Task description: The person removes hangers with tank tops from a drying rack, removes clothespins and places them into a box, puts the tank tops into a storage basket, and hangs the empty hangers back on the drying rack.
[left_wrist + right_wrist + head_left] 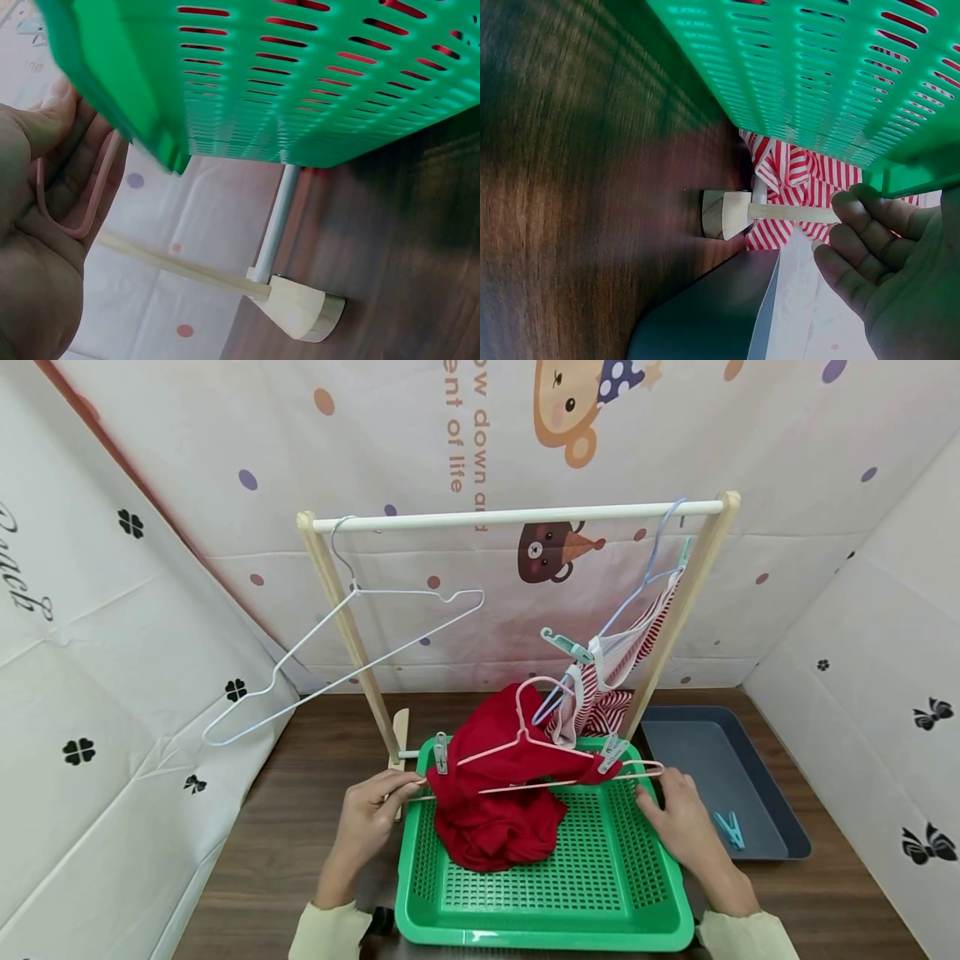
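Your left hand (369, 818), left of centre in the lower half of the head view, pinches the left end of the pink hanger (523, 732) between thumb and fingers; the left wrist view shows that end lying in your grasp. Your right hand (678, 822), lower right of centre, is loosely spread beside the right rim of the green basket (543, 937), its fingers slightly bent next to the hanger's other end; you cannot tell here whether they touch it. The pink hanger lies across the middle of the frame, above the basket, with the red cloth (498, 835) bunched about it and hanging into the basket's left part. One grey clip (441, 753) sits at the cloth's left edge, and another clip (613, 752) at its right. Above you, a white hanger (356, 589) hangs from the rail (495, 517) at upper left, and a blue hanger (647, 578) with striped cloth (592, 693) at upper right. At right, a dark tray (720, 760) holds a teal clothespin (729, 831).
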A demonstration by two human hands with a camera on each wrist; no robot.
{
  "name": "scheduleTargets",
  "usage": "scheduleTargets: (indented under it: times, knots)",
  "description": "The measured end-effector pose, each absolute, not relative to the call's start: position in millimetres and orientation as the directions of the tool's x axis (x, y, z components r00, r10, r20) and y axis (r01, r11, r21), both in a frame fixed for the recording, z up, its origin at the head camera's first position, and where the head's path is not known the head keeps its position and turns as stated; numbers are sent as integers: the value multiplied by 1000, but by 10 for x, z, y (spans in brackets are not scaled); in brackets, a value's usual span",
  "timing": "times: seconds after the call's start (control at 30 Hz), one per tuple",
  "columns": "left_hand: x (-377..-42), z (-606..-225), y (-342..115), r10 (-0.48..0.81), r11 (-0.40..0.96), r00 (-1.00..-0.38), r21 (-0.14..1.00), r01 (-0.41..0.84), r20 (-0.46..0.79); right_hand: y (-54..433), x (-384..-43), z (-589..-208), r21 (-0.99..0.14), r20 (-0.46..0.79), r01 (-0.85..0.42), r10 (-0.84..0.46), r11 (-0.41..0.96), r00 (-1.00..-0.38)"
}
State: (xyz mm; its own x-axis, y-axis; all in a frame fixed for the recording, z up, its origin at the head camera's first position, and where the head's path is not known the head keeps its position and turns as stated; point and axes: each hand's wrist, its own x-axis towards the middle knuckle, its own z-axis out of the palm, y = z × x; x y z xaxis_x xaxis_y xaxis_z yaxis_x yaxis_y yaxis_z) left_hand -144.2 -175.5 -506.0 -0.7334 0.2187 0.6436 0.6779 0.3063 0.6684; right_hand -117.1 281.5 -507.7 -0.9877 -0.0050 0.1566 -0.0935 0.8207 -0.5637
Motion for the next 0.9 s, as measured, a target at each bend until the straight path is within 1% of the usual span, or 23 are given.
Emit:
scheduleTargets:
  times: [0.13, 0.37, 0.57, 0.73, 0.9]
  knots:
    - [-1469, -5079, -1717, 230, 308, -717, 650, 695, 658, 2815, -1158, -5089, -571, 173, -109, -10, 814, -985]
    - [-1531, -5059, -1669, 228, 318, -717, 645, 695, 659, 2821, -1160, -5108, -575, 196, -127, -15, 808, -981]
    - [-1560, -5067, -1612, 232, 306, -702, 634, 710, 673, 2826, -1174, -5115, -588, 217, -150, -24, 795, -976]
    - [-1554, -5106, -1596, 230, 316, -691, 619, 719, 686, 2822, -1176, -5108, -603, 215, -152, -23, 783, -976]
    - [-1554, -5127, -1601, 218, 336, -694, 615, 713, 686, 2817, -1171, -5102, -612, 194, -129, -9, 780, -981]
